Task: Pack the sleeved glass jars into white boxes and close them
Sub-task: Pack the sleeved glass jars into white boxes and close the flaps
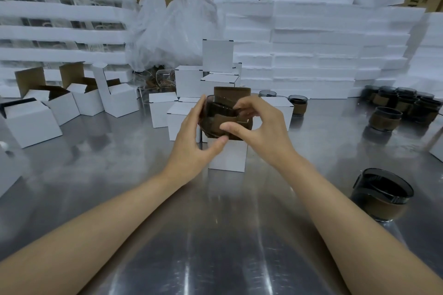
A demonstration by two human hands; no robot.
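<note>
Both hands — left hand, right hand — curl their fingers around a sleeved glass jar, tilting it over an open white box — apparently to seat it inside.

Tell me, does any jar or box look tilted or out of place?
Yes. The dark glass jar with a brown sleeve at the near right of the metal table leans to one side, apart from the upright jars further back. Nothing looks spilled or broken.
</note>
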